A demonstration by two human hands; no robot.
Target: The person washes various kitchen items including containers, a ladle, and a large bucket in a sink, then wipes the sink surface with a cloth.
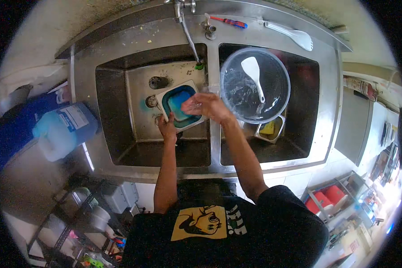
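Note:
My left hand [167, 128] grips the near left edge of a rectangular metal pan [160, 99], which is tilted over the left sink basin and has blue liquid inside. Over the pan's right side is my right hand [204, 104], its fingers bent and blurred; whether it holds anything cannot be told. A round clear tub [286, 87] of water sits in the right basin, with a white plastic rice paddle [253, 72] in it. Beside the tub, a small metal container [280, 130] holds a yellow sponge [267, 128].
The faucet spout [189, 37] reaches over the left basin. On the back ledge lie a red and blue screwdriver [232, 22] and a white slotted spatula [296, 37]. A large jug of blue liquid [67, 129] stands left. The steel divider [214, 144] separates both basins.

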